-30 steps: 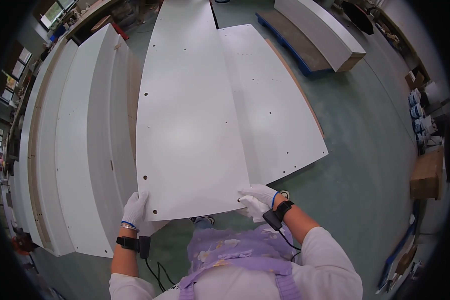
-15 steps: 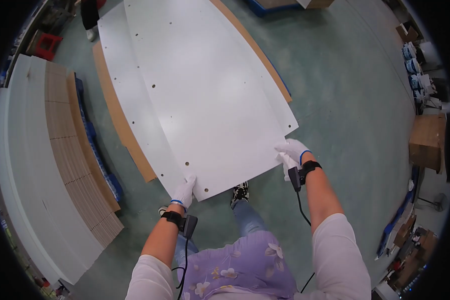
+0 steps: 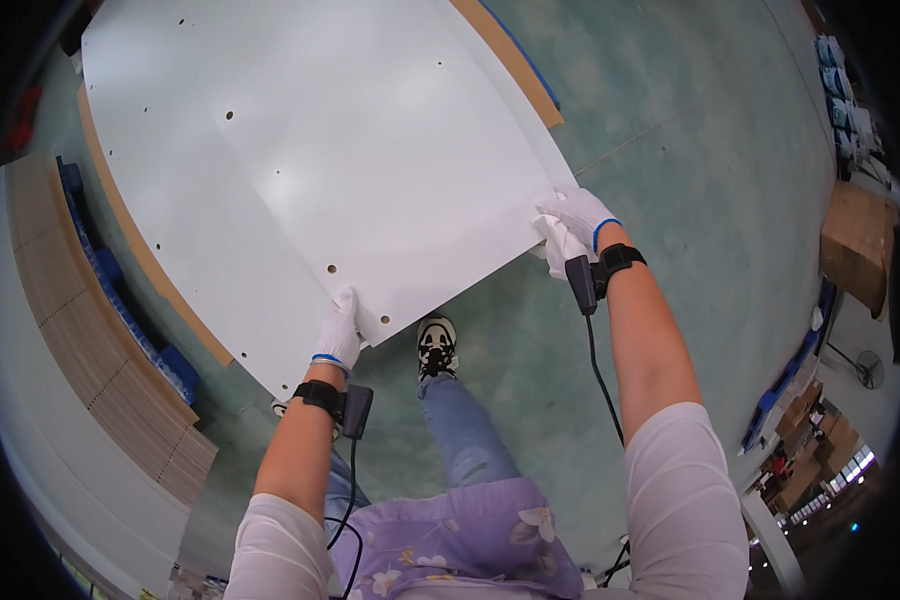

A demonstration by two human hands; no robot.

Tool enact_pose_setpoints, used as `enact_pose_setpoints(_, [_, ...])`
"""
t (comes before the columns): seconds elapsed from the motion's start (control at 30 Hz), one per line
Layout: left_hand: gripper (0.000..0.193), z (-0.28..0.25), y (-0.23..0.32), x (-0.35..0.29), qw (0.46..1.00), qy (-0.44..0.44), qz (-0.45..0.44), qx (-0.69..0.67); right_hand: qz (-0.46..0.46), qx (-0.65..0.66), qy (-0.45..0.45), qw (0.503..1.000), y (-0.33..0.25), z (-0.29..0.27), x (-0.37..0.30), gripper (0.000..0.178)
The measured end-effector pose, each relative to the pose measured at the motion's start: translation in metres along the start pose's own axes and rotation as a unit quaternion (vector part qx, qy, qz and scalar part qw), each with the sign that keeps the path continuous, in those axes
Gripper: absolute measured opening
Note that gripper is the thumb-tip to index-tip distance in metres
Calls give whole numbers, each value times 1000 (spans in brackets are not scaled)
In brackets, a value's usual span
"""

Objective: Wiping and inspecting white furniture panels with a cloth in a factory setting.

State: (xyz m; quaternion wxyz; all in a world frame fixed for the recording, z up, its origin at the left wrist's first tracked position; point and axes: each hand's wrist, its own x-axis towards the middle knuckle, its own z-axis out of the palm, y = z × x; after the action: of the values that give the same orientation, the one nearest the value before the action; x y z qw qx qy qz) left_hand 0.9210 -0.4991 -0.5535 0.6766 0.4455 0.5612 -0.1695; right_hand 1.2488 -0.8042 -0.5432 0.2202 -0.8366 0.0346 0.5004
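A large white panel (image 3: 400, 180) with several drilled holes lies at a slight angle over another white panel (image 3: 185, 250). My left hand (image 3: 340, 328), in a white glove, grips the upper panel's near left corner, thumb on top and the other fingers hidden below. At its near right corner, my right hand (image 3: 577, 212), gloved too, is closed on the edge, with its fingers partly hidden. Crumpled white cloth (image 3: 562, 248) hangs beneath the right palm.
Brown cardboard (image 3: 170, 295) shows along the stack's left edge. Further left stands a stack of boards (image 3: 100, 345) on a blue pallet (image 3: 175, 372). A cardboard box (image 3: 858, 245) and a fan (image 3: 868, 369) are at the right. My shoe (image 3: 437, 345) is on the green floor.
The upper panel has shifted relative to the panel below, with both hands still on its near corners. My view has turned, and the hands appear higher in it.
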Motion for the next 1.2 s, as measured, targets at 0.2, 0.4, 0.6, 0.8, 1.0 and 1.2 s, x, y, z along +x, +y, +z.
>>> enact_pose_setpoints(0.2, [64, 23, -12, 20, 1000, 3, -18, -9, -65, -437, -108, 891, 75, -71, 16, 41])
enact_pose_setpoints(0.4, [61, 51, -1, 23, 999, 11, -40, 20, 128, -311, -49, 940, 102, -71, -42, 51])
enact_pose_setpoints(0.6, [66, 53, -7, 41, 998, 29, -30, 40, 68, -173, 83, 979, 48, -10, -35, 67])
enact_pose_setpoints(0.8, [79, 72, 25, 18, 922, 88, 3, 377, 52, -90, 153, 983, 44, -11, -6, 58])
enact_pose_setpoints(1.0, [49, 30, -3, 17, 861, 15, 225, 456, 16, -130, 133, 982, 31, -4, 10, 58])
enact_pose_setpoints(1.2, [57, 95, 55, -19, 953, -143, 23, 268, -81, -266, 107, 955, 169, -95, 31, 60])
